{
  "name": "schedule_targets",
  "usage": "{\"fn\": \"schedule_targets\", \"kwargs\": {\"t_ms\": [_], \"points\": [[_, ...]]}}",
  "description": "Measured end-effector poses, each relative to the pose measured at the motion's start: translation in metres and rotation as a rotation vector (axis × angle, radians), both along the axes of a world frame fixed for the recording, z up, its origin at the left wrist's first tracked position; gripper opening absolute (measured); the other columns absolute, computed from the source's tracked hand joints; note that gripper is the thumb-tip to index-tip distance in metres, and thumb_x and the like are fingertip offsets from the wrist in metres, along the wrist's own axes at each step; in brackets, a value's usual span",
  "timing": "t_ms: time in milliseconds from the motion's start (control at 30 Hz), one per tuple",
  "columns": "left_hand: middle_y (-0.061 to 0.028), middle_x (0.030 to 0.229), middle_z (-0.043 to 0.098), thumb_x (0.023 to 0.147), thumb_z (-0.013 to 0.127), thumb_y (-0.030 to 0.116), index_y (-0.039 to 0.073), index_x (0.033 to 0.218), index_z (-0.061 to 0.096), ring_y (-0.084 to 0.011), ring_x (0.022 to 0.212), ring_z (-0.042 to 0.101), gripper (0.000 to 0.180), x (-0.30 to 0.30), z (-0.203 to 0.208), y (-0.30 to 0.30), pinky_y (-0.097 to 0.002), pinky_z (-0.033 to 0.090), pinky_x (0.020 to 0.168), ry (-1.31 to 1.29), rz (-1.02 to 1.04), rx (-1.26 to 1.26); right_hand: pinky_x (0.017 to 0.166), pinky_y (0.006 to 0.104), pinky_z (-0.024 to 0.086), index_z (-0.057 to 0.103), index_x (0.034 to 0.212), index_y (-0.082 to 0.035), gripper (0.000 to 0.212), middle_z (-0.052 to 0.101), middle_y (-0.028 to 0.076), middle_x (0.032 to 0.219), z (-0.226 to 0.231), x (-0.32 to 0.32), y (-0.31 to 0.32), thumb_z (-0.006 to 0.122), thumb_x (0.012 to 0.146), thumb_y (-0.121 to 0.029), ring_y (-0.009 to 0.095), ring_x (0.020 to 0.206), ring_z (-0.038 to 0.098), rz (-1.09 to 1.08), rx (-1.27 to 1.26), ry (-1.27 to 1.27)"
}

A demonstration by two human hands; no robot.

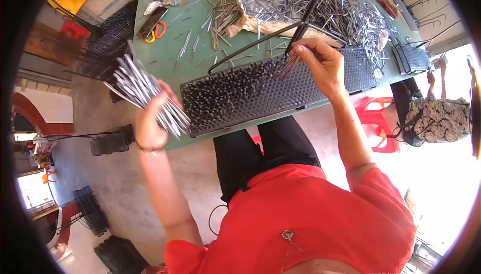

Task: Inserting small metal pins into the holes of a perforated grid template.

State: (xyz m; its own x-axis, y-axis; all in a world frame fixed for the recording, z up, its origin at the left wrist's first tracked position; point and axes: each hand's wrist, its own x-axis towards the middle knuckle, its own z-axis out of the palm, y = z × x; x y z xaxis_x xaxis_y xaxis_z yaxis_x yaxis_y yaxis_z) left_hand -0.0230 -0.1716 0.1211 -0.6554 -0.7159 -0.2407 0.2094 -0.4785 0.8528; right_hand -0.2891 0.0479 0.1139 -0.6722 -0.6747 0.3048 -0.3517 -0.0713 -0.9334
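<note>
My left hand (pixel 152 123) is closed around a thick bundle of thin silvery metal rods (pixel 134 81), held at the left end of a long black perforated panel (pixel 345 76). The hand is somewhat blurred. Upright rod ends (pixel 215 96) crowd the panel's left half, while open holes show across its right half. Above the middle of the panel, my right hand (pixel 324 66) pinches a few thin rods (pixel 288 67) that point down toward the holes. Whether their tips touch the panel cannot be made out. A black metal bar frame (pixel 303 25) rises behind the panel, near my right fingers.
On the green table (pixel 165 56), a large heap of loose rods (pixel 320 3) lies on torn wrapping. Orange-handled scissors (pixel 159 31) and a dark phone (pixel 153 19) are at the far left. A red plastic stool (pixel 373 123) and another person (pixel 436 118) are at the right.
</note>
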Motion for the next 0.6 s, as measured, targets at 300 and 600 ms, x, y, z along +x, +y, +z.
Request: {"fn": "schedule_targets", "kwargs": {"t_ms": [300, 600], "points": [[-0.0065, 0.089, 0.060, 0.077, 0.066, 0.004, 0.003, 0.107, 0.053, -0.0162, 0.073, 0.062, 0.033, -0.038, -0.059, 0.167, -0.0315, 0.053, 0.063, -0.009, -0.451, 0.342, 0.070, 0.0241, 0.050, 0.064, 0.095, 0.002, 0.012, 0.067, 0.006, 0.082, -0.039, -0.014, 0.000, 0.061, 0.088, -0.007, 0.010, 0.077, 0.062, 0.064, 0.101, 0.240], [-0.0047, 0.088, 0.060, 0.079, 0.065, 0.006, 0.005, 0.128, 0.044, -0.0157, 0.073, 0.062, 0.053, -0.055, -0.094, 0.196, -0.0321, 0.054, 0.061, -0.108, -0.491, 0.369, 0.068, 0.0322, 0.050, 0.065, 0.094, -0.001, 0.013, 0.064, 0.012, 0.085, -0.043, -0.012, -0.011, 0.065, 0.085, -0.010, 0.024, 0.077, 0.064, 0.123, -0.003, 0.459]]}}
